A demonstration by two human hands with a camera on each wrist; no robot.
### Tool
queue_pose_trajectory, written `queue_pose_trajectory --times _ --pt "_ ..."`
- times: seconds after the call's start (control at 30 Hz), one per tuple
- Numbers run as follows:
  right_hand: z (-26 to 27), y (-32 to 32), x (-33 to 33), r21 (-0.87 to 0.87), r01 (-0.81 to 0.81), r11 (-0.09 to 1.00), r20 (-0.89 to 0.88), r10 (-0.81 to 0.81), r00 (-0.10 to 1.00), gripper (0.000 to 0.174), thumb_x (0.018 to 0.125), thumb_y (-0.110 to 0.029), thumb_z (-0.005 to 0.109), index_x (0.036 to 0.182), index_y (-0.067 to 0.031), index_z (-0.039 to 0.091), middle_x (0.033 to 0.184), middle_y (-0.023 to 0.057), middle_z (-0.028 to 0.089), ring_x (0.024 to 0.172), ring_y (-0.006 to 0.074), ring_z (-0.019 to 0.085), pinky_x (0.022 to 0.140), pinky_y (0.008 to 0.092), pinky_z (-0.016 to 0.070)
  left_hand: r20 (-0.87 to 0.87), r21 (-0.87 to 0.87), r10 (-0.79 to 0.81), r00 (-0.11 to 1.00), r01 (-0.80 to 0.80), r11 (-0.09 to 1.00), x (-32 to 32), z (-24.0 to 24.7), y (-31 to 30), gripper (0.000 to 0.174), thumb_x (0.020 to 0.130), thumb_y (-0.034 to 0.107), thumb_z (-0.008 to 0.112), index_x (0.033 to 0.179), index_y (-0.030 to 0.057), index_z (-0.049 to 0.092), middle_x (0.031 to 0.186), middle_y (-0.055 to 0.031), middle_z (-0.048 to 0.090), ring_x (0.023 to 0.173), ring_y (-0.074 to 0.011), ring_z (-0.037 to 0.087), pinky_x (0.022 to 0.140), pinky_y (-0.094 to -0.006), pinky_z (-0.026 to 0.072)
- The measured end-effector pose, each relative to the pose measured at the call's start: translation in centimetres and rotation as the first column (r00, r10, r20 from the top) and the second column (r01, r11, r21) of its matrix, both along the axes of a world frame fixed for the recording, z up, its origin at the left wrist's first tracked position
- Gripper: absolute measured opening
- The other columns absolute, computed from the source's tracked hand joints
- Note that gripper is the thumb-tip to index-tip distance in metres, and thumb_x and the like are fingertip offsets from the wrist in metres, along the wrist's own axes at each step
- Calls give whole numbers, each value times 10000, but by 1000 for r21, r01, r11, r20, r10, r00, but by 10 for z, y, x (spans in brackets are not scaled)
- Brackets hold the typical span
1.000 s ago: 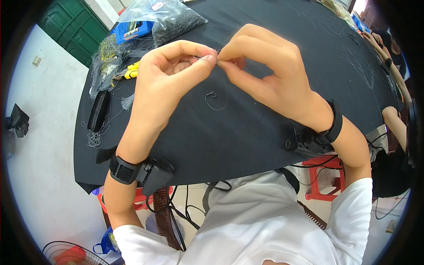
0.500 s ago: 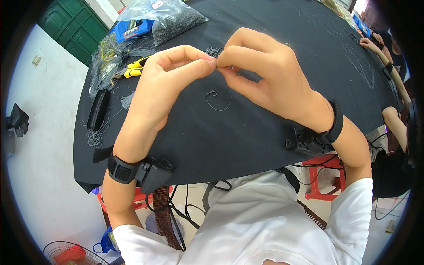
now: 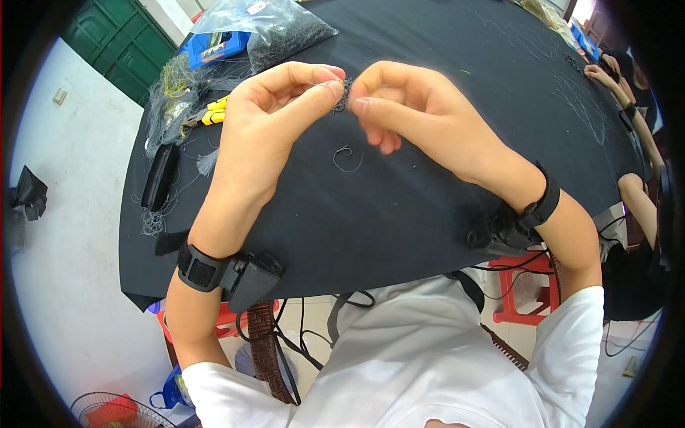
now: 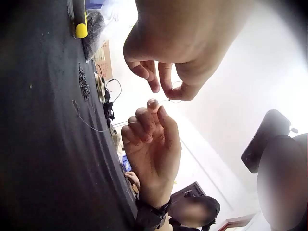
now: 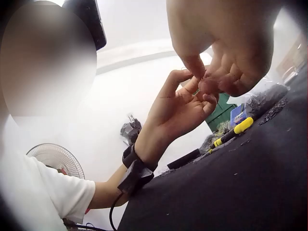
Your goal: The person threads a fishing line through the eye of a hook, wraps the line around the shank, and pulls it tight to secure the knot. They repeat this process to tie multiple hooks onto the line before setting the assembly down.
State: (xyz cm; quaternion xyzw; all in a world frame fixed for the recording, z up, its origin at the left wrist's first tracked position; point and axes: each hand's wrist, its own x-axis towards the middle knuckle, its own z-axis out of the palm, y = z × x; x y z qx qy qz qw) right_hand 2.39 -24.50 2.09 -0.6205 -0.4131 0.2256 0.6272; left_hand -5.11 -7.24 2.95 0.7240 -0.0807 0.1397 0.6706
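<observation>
My left hand is raised over the black table, its thumb and index finger pinching a thin grey line. A small loop of that line shows beside the pinch in the left wrist view. Close on the other side is my right hand, thumb and index finger at the line, the other fingers curled in. From the right fingers a strand trails down to a curled end over the cloth. Behind the fingertips lies a small pile of dark wiry pieces, partly hidden in the head view.
Yellow-handled pliers, a black case and a tangle of grey line lie at the left. Farther back are a clear bag of dark pieces and a blue box. Another person's arm reaches over the right edge.
The right hand has turned, with its thumb now uppermost and its lower fingers showing. Its fingertips have drawn slightly away from the left ones. The trailing strand has shifted a little left.
</observation>
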Motion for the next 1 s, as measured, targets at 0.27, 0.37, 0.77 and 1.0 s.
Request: queue_pose_trajectory --times 0.27,0.37,0.77,1.0 --pt "-8 4 4 147 13 989 181 -40 983 116 874 -112 545 809 -16 552 582 -81 418 530 -12 337 457 179 263 18 6 12 1000 -12 1000 1 -3 1 142 811 112 613 908 13 639 1020 -89 601 924 -127 549 862 -260 396" --pt "-8 4 5 150 23 988 198 -53 979 113 871 -101 542 804 -11 549 569 -80 412 519 -12 328 450 182 258 37 20 21 999 -22 1000 2 -5 3 144 805 120 623 907 19 641 1022 -86 601 902 -120 555 844 -254 405" --pt "1 -1 2 96 169 981 259 -188 947 109 811 -105 595 853 -4 593 537 -85 354 495 -6 302 443 184 252 27 -61 24 999 -22 998 5 -5 -2 144 785 77 648 909 4 641 933 -60 619 847 -85 568 785 -207 439" --pt "-1 -1 2 131 199 971 330 -232 915 80 802 -67 625 872 -34 604 549 -108 289 496 -13 249 453 184 187 12 -84 20 1000 -19 996 4 -7 -6 153 794 86 643 917 -4 642 866 -45 631 810 -73 576 751 -191 448"
